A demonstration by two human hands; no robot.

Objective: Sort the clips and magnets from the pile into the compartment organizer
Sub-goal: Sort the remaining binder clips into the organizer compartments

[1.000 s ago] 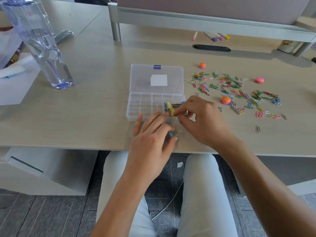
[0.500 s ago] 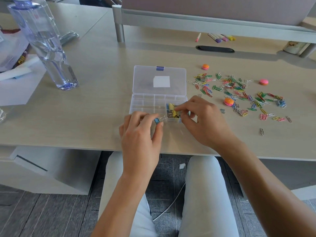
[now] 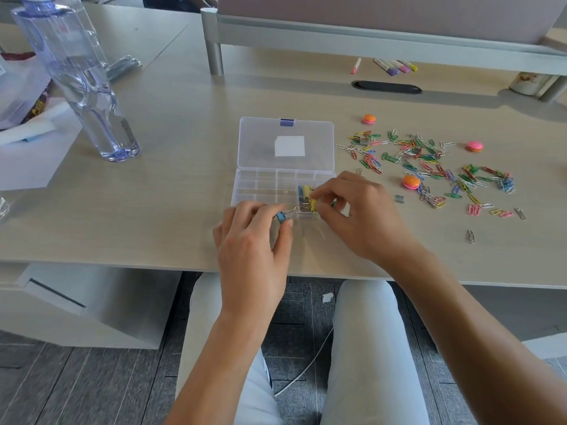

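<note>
A clear compartment organizer (image 3: 264, 187) lies open on the desk, its lid (image 3: 260, 142) flat behind it. Yellow and blue binder clips (image 3: 305, 191) fill a right-hand compartment. My left hand (image 3: 251, 240) pinches a blue binder clip (image 3: 281, 216) at the organizer's front edge. My right hand (image 3: 352, 210) pinches a yellow binder clip (image 3: 312, 204) over the front right compartment. The wire handles of the two clips touch. A pile of coloured paper clips (image 3: 429, 170) spreads to the right, with round magnets (image 3: 411, 181) (image 3: 368, 119) (image 3: 475, 146) among and around it.
A clear water bottle (image 3: 79, 81) stands at the left, beside white paper (image 3: 33, 161). Markers (image 3: 395, 66) and a black cable slot (image 3: 386, 86) lie at the back under a raised shelf. Loose grey clips (image 3: 470, 236) sit near the desk's front right.
My left hand lifted the blue binder clip from the desk's front edge up to the organizer. My right hand stayed at the front right compartment with the yellow clip.
</note>
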